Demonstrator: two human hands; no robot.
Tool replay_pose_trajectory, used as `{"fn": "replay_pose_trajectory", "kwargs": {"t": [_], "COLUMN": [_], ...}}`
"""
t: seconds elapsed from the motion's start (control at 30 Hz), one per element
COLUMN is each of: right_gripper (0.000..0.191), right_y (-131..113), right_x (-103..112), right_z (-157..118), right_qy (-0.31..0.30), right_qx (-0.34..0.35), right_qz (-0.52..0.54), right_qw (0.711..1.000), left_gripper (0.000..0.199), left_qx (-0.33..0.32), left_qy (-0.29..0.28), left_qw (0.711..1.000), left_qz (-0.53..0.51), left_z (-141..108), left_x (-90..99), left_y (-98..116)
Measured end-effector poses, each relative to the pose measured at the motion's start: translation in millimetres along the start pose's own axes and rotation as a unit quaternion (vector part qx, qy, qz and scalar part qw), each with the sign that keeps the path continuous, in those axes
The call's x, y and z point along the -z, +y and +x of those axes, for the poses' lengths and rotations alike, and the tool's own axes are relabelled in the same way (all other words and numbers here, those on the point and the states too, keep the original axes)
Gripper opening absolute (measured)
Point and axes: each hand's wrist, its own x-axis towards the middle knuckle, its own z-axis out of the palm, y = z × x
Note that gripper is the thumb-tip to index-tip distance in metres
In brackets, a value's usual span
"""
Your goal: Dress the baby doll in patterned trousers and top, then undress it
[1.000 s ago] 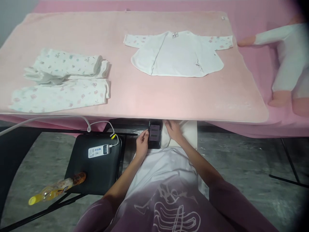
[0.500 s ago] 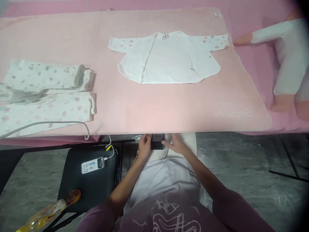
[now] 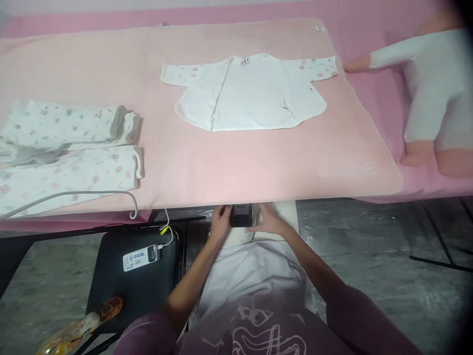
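Just below the table's front edge, over my lap, is a black phone-like device [image 3: 242,216] with a dark screen. My left hand [image 3: 220,222] is closed on its left edge, the fingers partly hidden. To its right, my right hand [image 3: 272,220] is open, thumb stretched toward the device and apart from the other fingers; its fingertips reach the table edge. A white baby top [image 3: 251,96] lies spread flat on the pink mat [image 3: 229,167], its patterned sleeves stretched to both sides.
Folded patterned baby clothes [image 3: 70,123] lie at the left, with a grey cable [image 3: 84,192] across them. A black stool [image 3: 136,296] holds a white power bank [image 3: 141,258] with a cable. A drink bottle [image 3: 84,325] is at lower left. A doll in white [image 3: 424,93] lies at the right.
My view has shifted slightly, so the table things appear a little to the left. My right thumb has drawn back from the device's screen and now sits lower. The left hand stays at the device.
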Motion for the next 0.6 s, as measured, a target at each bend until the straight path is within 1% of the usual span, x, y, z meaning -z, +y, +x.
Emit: {"fn": "replay_pose_trajectory", "kwargs": {"t": [0.2,0.3,0.37,0.43,0.47,0.53,0.6], "right_gripper": [0.155,0.154,0.150,0.137,0.127,0.099,0.075], "right_y": [-0.3,1.3,2.2,1.0,-0.7,-6.1,-12.6], "right_x": [0.8,0.6,1.6,5.0,7.9,16.5,28.0], "right_z": [1.2,-2.5,-8.4,-18.1,-24.6,-40.8,-60.6], "right_qy": [0.028,0.037,0.041,0.053,0.064,0.096,0.139], "right_qx": [0.038,0.047,0.045,0.049,0.055,0.073,0.094], "right_qz": [-0.010,-0.012,-0.014,-0.021,-0.026,-0.041,-0.058], "right_qw": [0.999,0.998,0.998,0.997,0.996,0.992,0.984], "left_gripper": [0.044,0.044,0.044,0.044,0.044,0.044,0.045], "left_qx": [-0.016,-0.020,-0.024,-0.027,-0.026,-0.022,-0.013], "left_qy": [-0.030,-0.041,-0.041,-0.042,-0.042,-0.042,-0.042], "left_qw": [0.999,0.999,0.999,0.999,0.999,0.999,0.999], "left_qz": [0.014,0.014,0.009,0.006,0.004,-0.006,-0.021], "left_z": [3.8,3.4,3.0,2.5,2.1,0.8,-1.1], "left_x": [3.8,4.3,4.6,5.9,7.2,10.9,15.2], "left_y": [7.2,12.1,14.4,15.1,14.9,13.4,11.1]}}
